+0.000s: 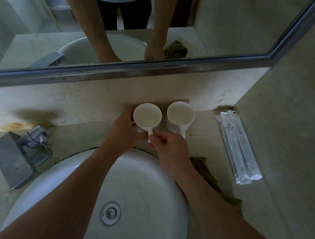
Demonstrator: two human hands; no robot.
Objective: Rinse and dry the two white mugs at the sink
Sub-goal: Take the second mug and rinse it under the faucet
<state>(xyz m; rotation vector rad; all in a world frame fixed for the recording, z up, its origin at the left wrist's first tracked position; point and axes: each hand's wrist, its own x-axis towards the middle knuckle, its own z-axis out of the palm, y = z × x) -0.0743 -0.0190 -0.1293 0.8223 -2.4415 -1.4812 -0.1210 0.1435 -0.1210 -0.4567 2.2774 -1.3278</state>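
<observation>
Two white mugs stand upright side by side on the counter behind the round white sink (pixel 149 175). The left mug (pixel 147 116) has its handle turned toward me. My left hand (pixel 123 129) wraps around that mug's left side. My right hand (pixel 165 146) pinches the same mug's handle between thumb and fingers. The right mug (pixel 180 115) stands untouched just to the right, its handle partly behind my right hand. Both mugs look empty inside.
A metal faucet (pixel 20 155) sits at the left of the sink. A green cloth (pixel 210 175) lies on the counter right of the sink, partly under my right forearm. Wrapped toiletry packets (pixel 237 147) lie near the right wall. A mirror (pixel 147 24) runs above the backsplash.
</observation>
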